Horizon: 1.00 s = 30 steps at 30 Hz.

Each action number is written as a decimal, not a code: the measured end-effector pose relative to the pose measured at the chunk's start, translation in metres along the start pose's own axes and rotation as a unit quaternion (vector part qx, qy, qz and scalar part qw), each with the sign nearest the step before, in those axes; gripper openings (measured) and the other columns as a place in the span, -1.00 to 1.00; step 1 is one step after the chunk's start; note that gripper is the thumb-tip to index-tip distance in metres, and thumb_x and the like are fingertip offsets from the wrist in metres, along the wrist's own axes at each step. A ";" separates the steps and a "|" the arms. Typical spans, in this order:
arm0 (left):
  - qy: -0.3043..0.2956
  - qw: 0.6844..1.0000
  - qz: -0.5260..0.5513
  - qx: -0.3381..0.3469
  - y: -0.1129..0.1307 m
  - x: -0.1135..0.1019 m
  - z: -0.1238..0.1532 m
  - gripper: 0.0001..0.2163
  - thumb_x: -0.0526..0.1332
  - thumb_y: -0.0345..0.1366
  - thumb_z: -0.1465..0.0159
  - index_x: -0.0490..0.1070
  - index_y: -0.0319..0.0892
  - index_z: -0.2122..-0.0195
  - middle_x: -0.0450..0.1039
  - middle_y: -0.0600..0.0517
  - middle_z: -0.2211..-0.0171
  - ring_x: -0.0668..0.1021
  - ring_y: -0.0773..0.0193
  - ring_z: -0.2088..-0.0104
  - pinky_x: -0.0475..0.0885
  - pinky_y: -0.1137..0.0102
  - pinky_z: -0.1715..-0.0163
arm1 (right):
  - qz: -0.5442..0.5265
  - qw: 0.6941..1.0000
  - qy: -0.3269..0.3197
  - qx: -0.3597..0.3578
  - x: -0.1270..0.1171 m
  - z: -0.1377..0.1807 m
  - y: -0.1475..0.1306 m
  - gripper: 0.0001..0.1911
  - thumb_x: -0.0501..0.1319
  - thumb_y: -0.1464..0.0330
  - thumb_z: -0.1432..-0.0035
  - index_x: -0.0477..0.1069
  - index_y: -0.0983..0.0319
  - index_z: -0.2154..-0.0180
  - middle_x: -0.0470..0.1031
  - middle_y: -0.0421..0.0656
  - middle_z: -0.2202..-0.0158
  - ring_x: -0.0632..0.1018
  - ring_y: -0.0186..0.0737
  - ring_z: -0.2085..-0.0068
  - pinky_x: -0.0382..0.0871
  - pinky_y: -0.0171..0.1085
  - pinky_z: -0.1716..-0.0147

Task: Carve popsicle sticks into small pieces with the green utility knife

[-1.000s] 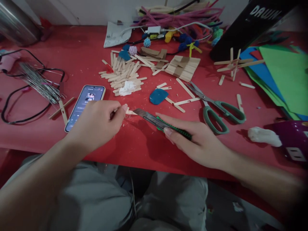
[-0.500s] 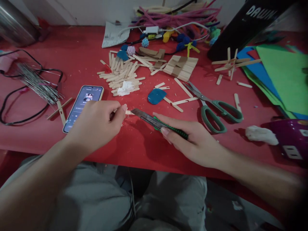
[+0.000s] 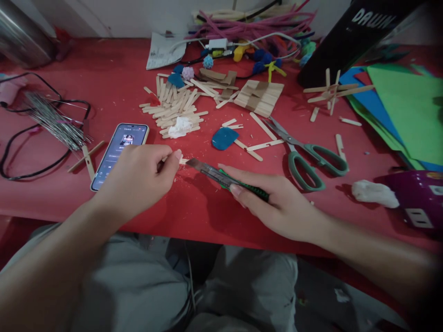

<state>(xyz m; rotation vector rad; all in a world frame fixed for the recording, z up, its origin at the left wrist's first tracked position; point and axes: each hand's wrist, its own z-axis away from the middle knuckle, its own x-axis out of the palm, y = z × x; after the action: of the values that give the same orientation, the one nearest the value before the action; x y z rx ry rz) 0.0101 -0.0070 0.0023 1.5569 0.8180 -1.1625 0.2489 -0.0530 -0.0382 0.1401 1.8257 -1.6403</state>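
Observation:
My left hand (image 3: 150, 173) is closed in a pinch on a wooden craft stick (image 3: 184, 162); only the stick's right end shows past my fingertips. In my right hand (image 3: 273, 198) is a box cutter (image 3: 226, 179) with a green and dark handle and its blade out. The blade tip points left and lies at the stick's exposed end. Small wood shavings are scattered on the red table (image 3: 194, 207) beneath. A blue flat piece (image 3: 224, 138) lies just beyond the cutter, beside notched craft sticks (image 3: 266, 145).
Scissors (image 3: 311, 161) with green handles lie right of the cutter. A phone (image 3: 119, 154) sits under my left wrist. Behind are a pile of craft sticks (image 3: 173, 103), a stick panel (image 3: 259, 97) and a black bottle (image 3: 346, 46). Coloured paper (image 3: 404, 101) is at the right.
The box cutter and my right hand have shifted slightly left, bringing the blade tip closer to my left fingertips. My left hand stays put on the craft stick.

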 end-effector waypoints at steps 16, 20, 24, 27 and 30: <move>0.012 1.000 0.006 0.008 -0.001 0.001 0.001 -0.61 0.07 -0.27 -0.28 -0.04 -0.16 0.65 -0.04 0.16 0.72 0.05 0.44 0.65 -0.02 0.36 0.55 | -0.005 1.000 -0.007 -0.004 0.000 -0.001 0.000 -0.53 0.08 0.29 -0.35 0.35 0.23 -0.24 0.62 -0.16 0.33 0.64 -0.20 0.23 0.53 -0.27 0.19; 0.011 1.000 0.007 0.010 -0.002 0.001 0.000 -0.61 0.08 -0.27 -0.28 -0.04 -0.16 0.65 -0.05 0.16 0.72 0.05 0.44 0.65 -0.02 0.37 0.56 | -0.004 1.000 -0.004 0.002 0.000 -0.001 -0.001 -0.52 0.08 0.29 -0.35 0.35 0.29 -0.24 0.61 -0.14 0.38 0.63 -0.20 0.27 0.53 -0.27 0.21; 0.009 1.000 0.004 0.012 -0.001 0.001 0.000 -0.61 0.08 -0.26 -0.29 -0.03 -0.16 0.65 -0.06 0.16 0.72 0.05 0.44 0.65 -0.02 0.36 0.56 | 0.003 1.000 0.002 0.009 0.000 -0.002 0.001 -0.50 0.07 0.28 -0.35 0.34 0.29 -0.25 0.56 -0.16 0.46 0.62 -0.20 0.32 0.53 -0.26 0.25; 0.009 1.000 0.000 0.011 -0.001 0.001 0.000 -0.61 0.07 -0.25 -0.29 -0.03 -0.16 0.65 -0.06 0.16 0.72 0.05 0.44 0.66 -0.02 0.36 0.57 | 0.000 1.000 0.008 0.010 0.000 -0.002 0.002 -0.50 0.07 0.27 -0.36 0.32 0.27 -0.26 0.55 -0.17 0.47 0.62 -0.20 0.34 0.54 -0.25 0.26; 0.010 1.000 -0.001 0.010 0.000 0.001 0.000 -0.60 0.07 -0.25 -0.29 -0.03 -0.16 0.65 -0.06 0.16 0.73 0.05 0.44 0.66 -0.02 0.36 0.57 | 0.001 1.000 0.004 0.006 0.001 -0.003 0.003 -0.50 0.08 0.26 -0.36 0.32 0.24 -0.26 0.57 -0.17 0.43 0.62 -0.20 0.31 0.54 -0.25 0.25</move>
<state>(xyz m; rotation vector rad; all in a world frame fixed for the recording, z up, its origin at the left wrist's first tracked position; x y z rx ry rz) 0.0104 -0.0065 0.0017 1.5865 0.8240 -1.1603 0.2487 -0.0503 -0.0413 0.1545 1.8215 -1.6519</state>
